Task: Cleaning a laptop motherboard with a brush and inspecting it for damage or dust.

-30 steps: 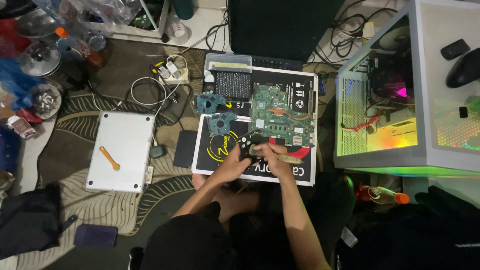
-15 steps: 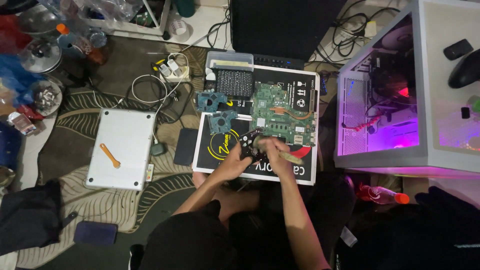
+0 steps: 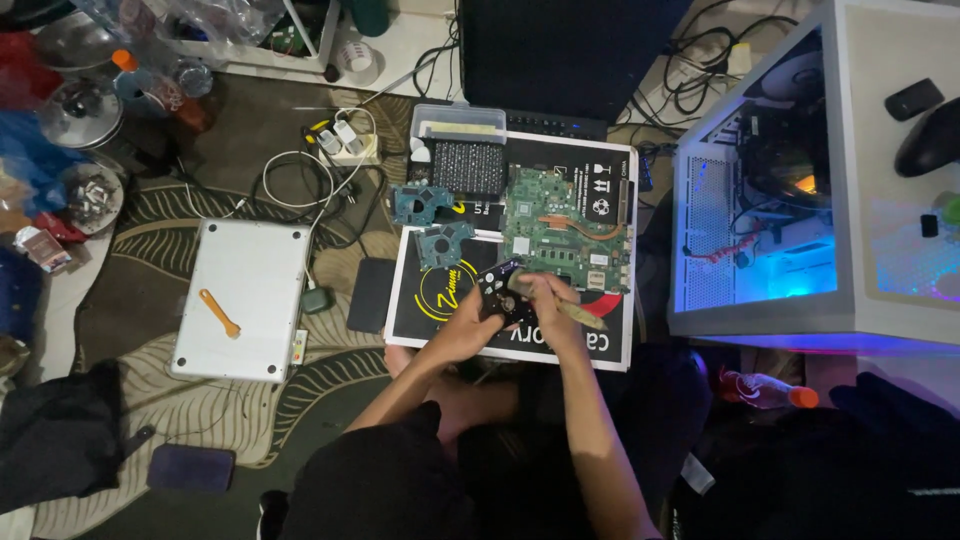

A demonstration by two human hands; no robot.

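my left hand [image 3: 470, 328] grips one small black circuit board [image 3: 497, 287] above the black-and-white box [image 3: 425, 300]; my right hand [image 3: 548, 300] pinches one brush [image 3: 583, 314] on it. nearby: one green motherboard [image 3: 565, 228], two blue boards [image 3: 432, 222].

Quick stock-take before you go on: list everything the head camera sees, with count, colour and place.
Fan: 1, black, held over the mat.
Brush: 1, tan handle, in the right hand.
Mat: 1, black with a white edge, on the floor.
Motherboard: 1, green, on the mat.
Small boards: 2, blue-green, mat's left side.
Laptop base: 1, silver, left of the mat.
Pry tool: 1, orange, on the laptop base.
PC case: 1, white, lit blue, at right.
Bottle: 1, orange cap, below the case.
Left hand: 1, holding the fan.
Right hand: 1, holding the brush.
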